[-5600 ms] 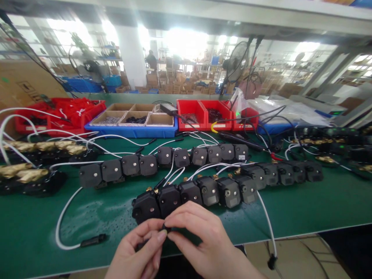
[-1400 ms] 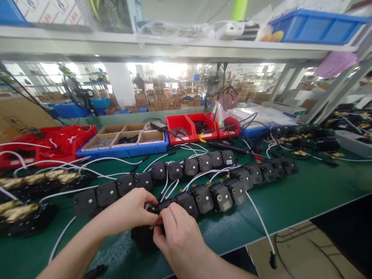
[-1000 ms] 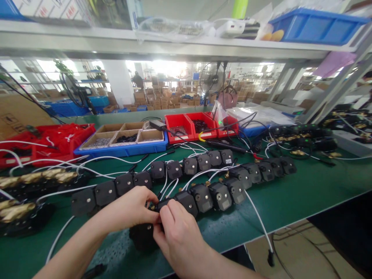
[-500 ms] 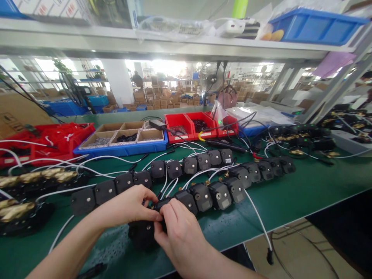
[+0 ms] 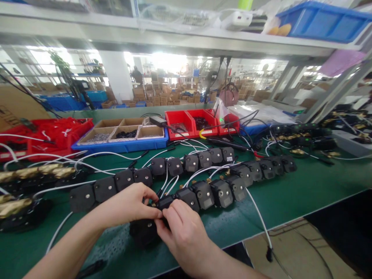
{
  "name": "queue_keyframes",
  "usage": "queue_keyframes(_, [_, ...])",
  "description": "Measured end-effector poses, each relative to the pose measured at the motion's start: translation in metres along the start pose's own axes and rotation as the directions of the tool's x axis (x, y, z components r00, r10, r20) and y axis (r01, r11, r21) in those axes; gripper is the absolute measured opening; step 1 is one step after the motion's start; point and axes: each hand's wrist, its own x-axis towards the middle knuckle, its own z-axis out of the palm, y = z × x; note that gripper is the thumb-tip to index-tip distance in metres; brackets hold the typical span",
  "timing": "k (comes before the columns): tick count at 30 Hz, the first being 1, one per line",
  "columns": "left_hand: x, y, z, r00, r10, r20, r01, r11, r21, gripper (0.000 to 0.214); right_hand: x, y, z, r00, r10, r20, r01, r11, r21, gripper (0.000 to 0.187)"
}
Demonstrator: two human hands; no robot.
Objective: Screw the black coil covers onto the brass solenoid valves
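My left hand [image 5: 138,203] is closed, thumb and fingers pinching a black boxy housing [image 5: 166,201] at the near end of a row. Against its front, my right hand [image 5: 184,234] is closed too, fingertips pressed together beside the left thumb. What the right fingertips grip is hidden. Partly under both hands is another black housing [image 5: 143,232] with a screw on its face. To the right, the row of black housings [image 5: 205,193] continues, with brass fittings and white cables behind.
A second row of black housings [image 5: 105,189] lies behind my left hand. At the back stand a blue tray [image 5: 124,146] of small parts and red bins [image 5: 179,133]. A white cable [image 5: 258,217] hangs over the front edge. An overhead shelf [image 5: 174,38] spans the bench.
The view has tilted down slightly. Both hands stay at the same housing; the right fingertips have shifted a little, and more of the housing's top shows between the hands.
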Motion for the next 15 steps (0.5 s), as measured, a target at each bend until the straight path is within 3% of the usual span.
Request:
queue_keyframes(5, [0.002,0.000,0.000,1.000,-0.010,0.003,0.010,1.000,0.022,0.039,-0.004,0.002,0.003,0.999,0.033,-0.021,-0.033,0.999,0.015,0.024])
queue_keyframes(10, [0.000,0.005,-0.001,1.000,-0.021,0.011,0.021,1.000,0.019,0.038,-0.002,-0.002,-0.004,0.995,0.085,0.060,-0.091,0.991,0.094,0.012])
queue_keyframes(15, [-0.001,0.009,-0.001,0.999,-0.037,0.004,0.037,0.999,0.038,0.039,-0.002,-0.003,-0.004,0.993,0.102,0.053,-0.107,0.990,0.090,0.014])
